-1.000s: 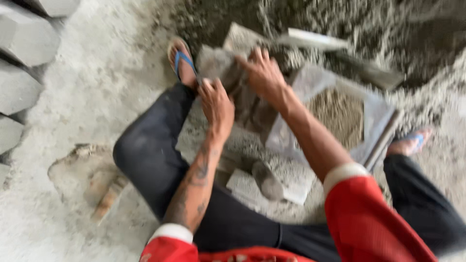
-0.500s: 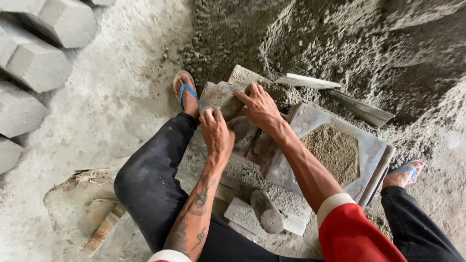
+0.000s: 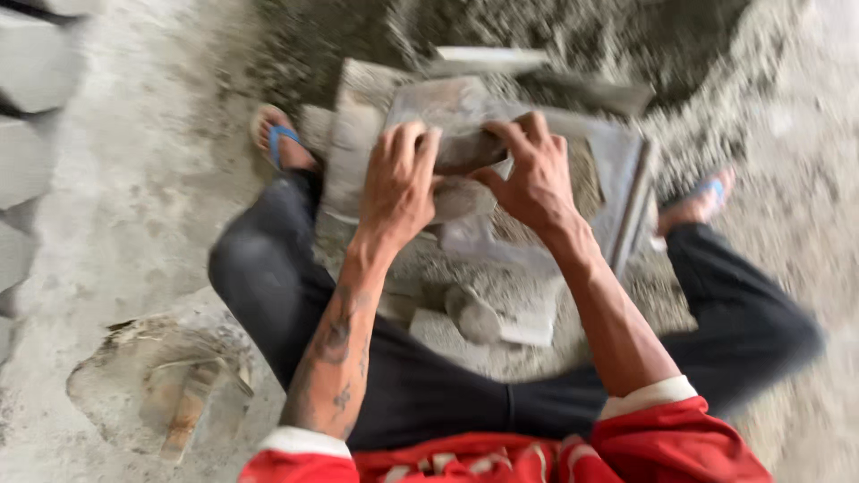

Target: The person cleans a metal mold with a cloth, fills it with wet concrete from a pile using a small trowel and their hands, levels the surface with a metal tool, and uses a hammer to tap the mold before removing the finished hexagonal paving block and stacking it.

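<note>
My left hand (image 3: pixel 400 183) and my right hand (image 3: pixel 535 170) both grip a grey, cement-smeared metal mould (image 3: pixel 447 112), lifted in front of me between my knees. Their fingers curl over its near edge on either side of a dark opening. Below it lies a flat metal tray (image 3: pixel 626 179) holding grey sand-cement mix. A short dark tamper (image 3: pixel 474 315) rests on a small slab near my lap. The frame is blurred by motion.
Grey hexagonal concrete blocks (image 3: pixel 36 63) are stacked at the left edge. A heap of dark sand mix (image 3: pixel 582 36) fills the top. My feet wear blue sandals (image 3: pixel 279 143). A wooden-handled tool (image 3: pixel 188 407) lies on a dusty patch at lower left.
Both hands have closed on the mould and lifted it up off the ground toward me. The view has tilted and blurred.
</note>
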